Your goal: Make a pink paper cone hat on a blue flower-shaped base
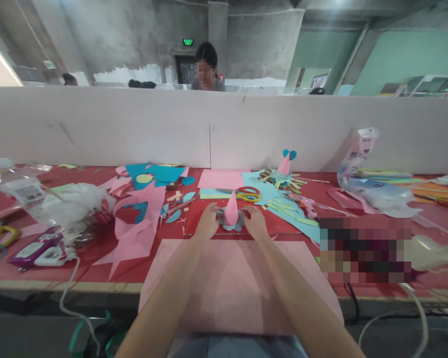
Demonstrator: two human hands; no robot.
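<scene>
A pink paper cone (232, 211) stands upright in front of me, with blue scalloped paper (233, 228) around its foot. It sits over a red board (280, 223). From the left, my left hand (209, 222) has its bent fingers at the edge of the blue paper. On the opposite side my right hand (255, 222) pinches the blue paper edge with thumb and fingers. Just behind the cone lie scissors (249, 194) with red and yellow handles. Farther back right stands another pink cone (284, 166) with blue hearts on top and a green paper fringe.
Pink and blue paper scraps (136, 233) lie at left, near a plastic bag (76, 211), a clear bottle (13, 184) and a purple device (41, 248). A pink glue gun (308, 205) is at right. A white partition (142, 129) borders the far side; a person (207, 69) is behind it.
</scene>
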